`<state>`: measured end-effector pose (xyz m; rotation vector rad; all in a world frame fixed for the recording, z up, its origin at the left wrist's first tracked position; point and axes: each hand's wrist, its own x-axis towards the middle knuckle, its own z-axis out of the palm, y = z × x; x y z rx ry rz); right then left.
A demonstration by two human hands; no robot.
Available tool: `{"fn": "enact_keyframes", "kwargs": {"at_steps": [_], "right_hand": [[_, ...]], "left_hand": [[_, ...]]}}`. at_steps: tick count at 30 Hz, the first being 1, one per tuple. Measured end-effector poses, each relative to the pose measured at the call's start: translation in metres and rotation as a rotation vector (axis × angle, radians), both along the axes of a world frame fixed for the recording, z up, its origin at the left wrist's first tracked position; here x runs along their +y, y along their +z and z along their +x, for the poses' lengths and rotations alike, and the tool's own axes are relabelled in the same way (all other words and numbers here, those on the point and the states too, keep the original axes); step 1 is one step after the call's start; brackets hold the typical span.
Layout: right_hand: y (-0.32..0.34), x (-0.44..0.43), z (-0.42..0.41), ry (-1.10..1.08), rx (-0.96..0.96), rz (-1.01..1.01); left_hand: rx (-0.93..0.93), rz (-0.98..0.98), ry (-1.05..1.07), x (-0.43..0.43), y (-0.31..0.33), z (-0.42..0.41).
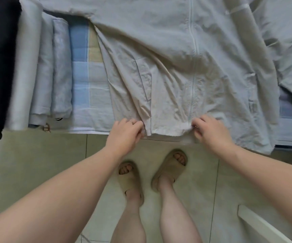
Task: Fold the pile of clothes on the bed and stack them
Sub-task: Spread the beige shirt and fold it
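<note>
left hand [126, 131] pinches jacket [185, 55] hem; right hand [210, 129] likewise

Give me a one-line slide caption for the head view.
Both hands, left and right, pinch the hem of a pale zip jacket spread on the bed, folded clothes alongside.

Left grip [126, 132], right grip [210, 132] pinching; arms outstretched

Both hands, left hand [126, 132] and right hand [210, 130], pinch the hem of a pale zip jacket [176, 58] spread on the bed [89, 81].
</note>
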<state>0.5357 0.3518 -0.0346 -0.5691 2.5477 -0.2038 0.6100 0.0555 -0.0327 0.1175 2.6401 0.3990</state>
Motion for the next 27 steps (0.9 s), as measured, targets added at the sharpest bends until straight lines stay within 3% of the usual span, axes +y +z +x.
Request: {"fn": "enact_keyframes", "kwargs": {"at_steps": [4,10,15,18,21,24,27], "right_hand": [[0.005,0.005,0.003,-0.031,0.004,-0.055],[0.002,0.008,0.011,-0.086,0.013,-0.086],[0.003,0.003,0.021,-0.1,0.131,-0.104],[0.008,0.0,0.027,-0.086,0.192,-0.084],[0.013,0.001,0.032,-0.043,0.223,-0.027],[0.017,0.001,0.038,0.027,0.199,0.067],[0.018,-0.011,0.043,0.071,0.145,0.09]], "left_hand": [[-0.071,-0.091,0.126,0.0,0.01,0.002],[-0.023,-0.198,0.205,0.039,0.003,-0.009],[0.071,-0.171,0.224,0.039,-0.003,-0.003],[-0.033,-0.131,0.208,0.016,0.007,0.007],[-0.014,-0.237,0.238,-0.032,0.018,0.029],[-0.005,-0.302,0.282,-0.078,0.019,0.055],[-0.026,-0.357,0.186,-0.091,0.013,0.066]]}}
